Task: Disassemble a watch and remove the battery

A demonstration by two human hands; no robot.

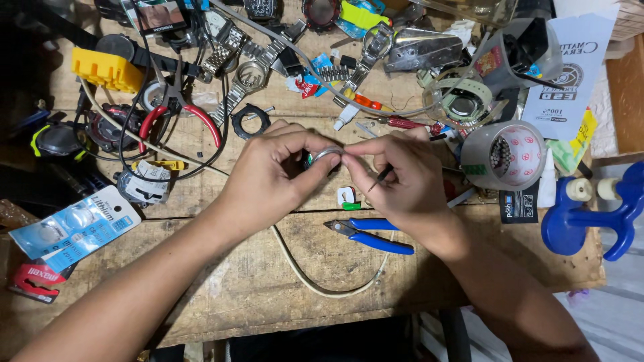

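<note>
Left hand (272, 177) fingers pinching small round silver watch case (327, 155) above bench (255, 281) middle. Right hand (402, 181) fingers closing on thin dark tool (383, 176), tip lying just right of and below case.

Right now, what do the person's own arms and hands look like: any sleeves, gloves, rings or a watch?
Both forearms are bare to the frame edge, with no sleeves in view. The left hand and right hand wear no gloves, and no rings, wristwatch or bracelet show. Fingernails are short and unpainted.
</note>
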